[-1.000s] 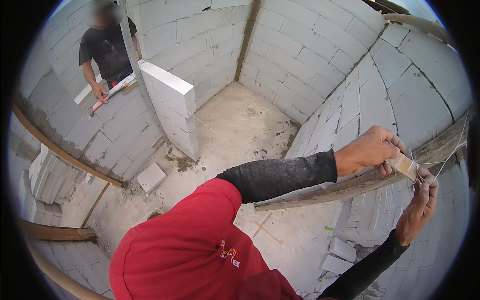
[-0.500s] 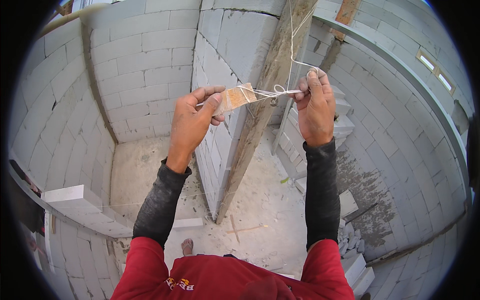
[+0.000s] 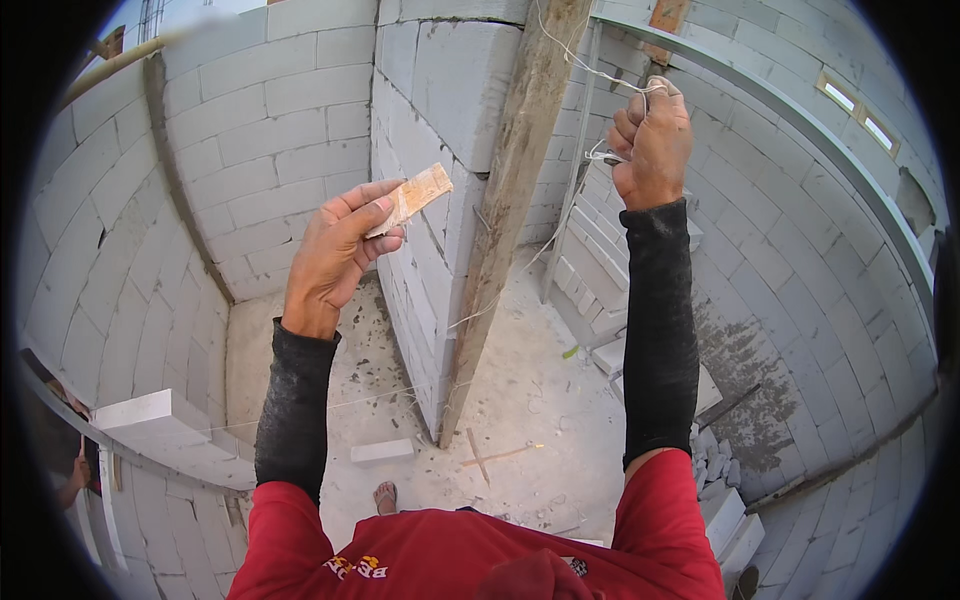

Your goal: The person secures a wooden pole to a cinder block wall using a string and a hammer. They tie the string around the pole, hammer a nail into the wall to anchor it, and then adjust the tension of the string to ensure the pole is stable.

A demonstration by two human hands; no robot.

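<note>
Between the thumb and fingers of my left hand [image 3: 340, 240] is a small flat piece of wood [image 3: 418, 196], tilted up to the right, with no string around it. Higher up and to the right, my right hand [image 3: 655, 145] is closed around white string [image 3: 597, 72]. One length of it runs from the fist up toward the top of an upright wooden plank [image 3: 520, 130]; loose loops stick out beside the fingers. The plank stands between my hands, against the end of a light grey block wall [image 3: 425, 180]. Neither hand touches it.
Stacked blocks [image 3: 150, 415] form a low wall at left, with a thin string line crossing from it toward the plank. A loose block [image 3: 383, 452] and crossed wood strips [image 3: 480, 460] lie on the floor. Rubble [image 3: 712, 465] sits at right; another person's arm [image 3: 75, 480] shows far left.
The string has come off the wood piece. My left hand has drawn left with the wood, and my right hand has moved up and right with the string.
</note>
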